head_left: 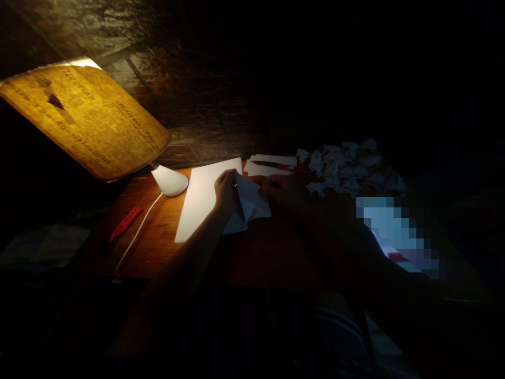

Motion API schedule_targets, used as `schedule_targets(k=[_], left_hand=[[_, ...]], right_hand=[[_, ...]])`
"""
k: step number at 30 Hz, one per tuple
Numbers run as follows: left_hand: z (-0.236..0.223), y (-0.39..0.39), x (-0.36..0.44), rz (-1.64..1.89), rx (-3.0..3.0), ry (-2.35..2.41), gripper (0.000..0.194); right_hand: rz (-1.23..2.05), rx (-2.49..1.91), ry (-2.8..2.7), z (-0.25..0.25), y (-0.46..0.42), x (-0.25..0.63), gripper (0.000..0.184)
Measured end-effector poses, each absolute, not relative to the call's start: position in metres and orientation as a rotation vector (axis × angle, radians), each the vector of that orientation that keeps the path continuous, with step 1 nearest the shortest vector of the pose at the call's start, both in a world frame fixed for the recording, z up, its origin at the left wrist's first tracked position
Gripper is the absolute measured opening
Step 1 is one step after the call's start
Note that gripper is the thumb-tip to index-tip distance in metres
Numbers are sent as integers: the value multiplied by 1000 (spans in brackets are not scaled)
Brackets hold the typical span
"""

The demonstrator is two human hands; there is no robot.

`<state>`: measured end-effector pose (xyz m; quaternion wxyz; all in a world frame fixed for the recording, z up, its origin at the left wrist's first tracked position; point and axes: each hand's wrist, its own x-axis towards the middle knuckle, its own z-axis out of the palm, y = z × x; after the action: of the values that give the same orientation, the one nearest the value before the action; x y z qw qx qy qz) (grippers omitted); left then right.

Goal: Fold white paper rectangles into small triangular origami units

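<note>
While my left hand [224, 190], nearly closed, pinches the folded paper [252, 199] at its ten o'clock, my right hand [282, 189], likewise curled, grips it at two o'clock.

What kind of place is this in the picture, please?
Probably a dim indoor workspace, perhaps at home: a lit lamp stands on a wooden table, with white sheets beside its base and folded paper pieces farther right.
</note>
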<state>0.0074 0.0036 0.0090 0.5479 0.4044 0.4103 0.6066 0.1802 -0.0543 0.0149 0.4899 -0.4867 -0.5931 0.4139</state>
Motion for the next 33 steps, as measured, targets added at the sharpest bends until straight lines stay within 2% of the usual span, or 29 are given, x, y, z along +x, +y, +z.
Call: schedule_targets(k=[10,18,26,31,33], left_hand=[[15,-2,12,1093,917,831,40],[27,-8,11,1116,937,796,39],[24,-8,9,1116,858,812,23],[22,-6,13,1059,880,847,33],[20,-6,15,1050,903,872,38]], right_hand=[[1050,-1107,-1281,13,-49,182,19],[1125,-1133,-1301,13,-49,183,21],[1093,-1192,-1366,14,-52,181,26],[1031,-1264,-1496,20,-60,181,41],[995,-1268,-1516,19,-61,181,40]])
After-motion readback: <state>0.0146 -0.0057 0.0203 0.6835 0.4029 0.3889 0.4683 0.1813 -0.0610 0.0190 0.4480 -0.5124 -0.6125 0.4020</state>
